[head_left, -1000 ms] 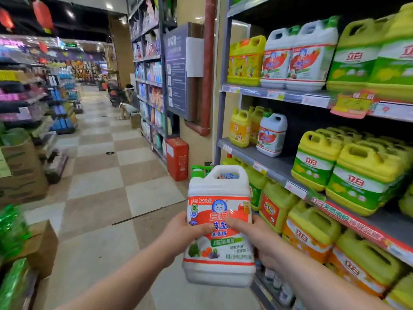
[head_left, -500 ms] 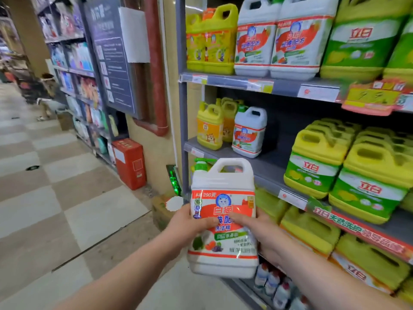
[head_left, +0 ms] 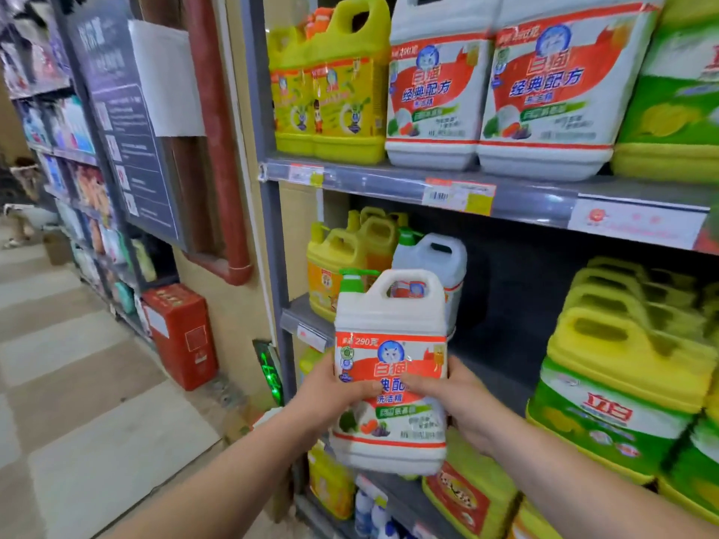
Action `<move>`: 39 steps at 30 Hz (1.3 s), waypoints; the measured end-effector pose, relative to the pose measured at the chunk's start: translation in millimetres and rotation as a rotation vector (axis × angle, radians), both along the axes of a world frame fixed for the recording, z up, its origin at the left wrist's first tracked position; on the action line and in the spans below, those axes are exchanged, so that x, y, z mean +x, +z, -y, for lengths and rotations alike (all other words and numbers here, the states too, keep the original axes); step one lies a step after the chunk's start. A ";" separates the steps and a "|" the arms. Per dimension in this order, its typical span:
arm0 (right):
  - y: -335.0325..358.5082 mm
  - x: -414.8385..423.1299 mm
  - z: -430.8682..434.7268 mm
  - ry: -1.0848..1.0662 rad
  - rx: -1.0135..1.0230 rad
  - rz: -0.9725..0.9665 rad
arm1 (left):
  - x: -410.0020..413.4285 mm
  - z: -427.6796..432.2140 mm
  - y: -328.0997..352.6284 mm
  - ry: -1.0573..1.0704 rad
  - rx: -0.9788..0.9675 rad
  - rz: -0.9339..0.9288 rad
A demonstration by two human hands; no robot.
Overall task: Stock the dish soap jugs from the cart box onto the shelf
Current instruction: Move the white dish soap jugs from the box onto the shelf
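Note:
I hold a white dish soap jug (head_left: pixel 391 328) with a red-orange label and a green pump cap upright in front of the middle shelf (head_left: pixel 502 367). My left hand (head_left: pixel 330 390) grips its left side, thumb across the label. My right hand (head_left: pixel 457 398) grips its right side, thumb on the label too. Behind it on the middle shelf stands a matching white jug (head_left: pixel 439 258) beside yellow jugs (head_left: pixel 338 262). A dark bare stretch of that shelf lies to the right of the standing white jug. The cart box is out of view.
The top shelf (head_left: pixel 389 180) carries yellow jugs and two large white jugs (head_left: pixel 494 91). Yellow-green jugs (head_left: pixel 622 383) fill the middle shelf's right side. Lower shelves hold more jugs and small bottles. A red box (head_left: pixel 181 336) sits on the tiled aisle floor by a red pipe (head_left: pixel 218 149).
The view has swung right and closer to the shelving. Both hands have carried the white jug up and forward, so it now sits level with the middle shelf.

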State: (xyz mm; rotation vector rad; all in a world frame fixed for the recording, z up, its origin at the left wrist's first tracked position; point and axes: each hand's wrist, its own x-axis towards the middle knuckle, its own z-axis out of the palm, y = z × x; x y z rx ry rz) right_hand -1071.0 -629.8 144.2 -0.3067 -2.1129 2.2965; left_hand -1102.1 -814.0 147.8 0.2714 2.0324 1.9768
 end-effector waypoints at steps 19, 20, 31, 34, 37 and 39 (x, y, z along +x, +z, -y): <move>-18.2 -137.2 -42.2 -0.366 0.138 -0.049 | -219.9 -67.4 -20.7 -0.321 -0.077 -0.246; -21.5 -140.2 -41.1 -0.391 0.150 -0.045 | -226.6 -68.3 -24.8 -0.332 -0.082 -0.260; -42.4 -154.3 -29.6 -0.495 0.277 -0.028 | -257.4 -65.4 -55.6 -0.424 -0.103 -0.365; -47.2 -154.5 -28.4 -0.491 0.329 -0.005 | -261.1 -64.9 -58.3 -0.475 -0.123 -0.330; -50.9 -155.2 -28.1 -0.485 0.342 0.024 | -266.2 -65.1 -64.3 -0.512 -0.147 -0.273; -51.0 -154.9 -28.3 -0.469 0.338 0.045 | -268.3 -64.9 -68.4 -0.529 -0.187 -0.285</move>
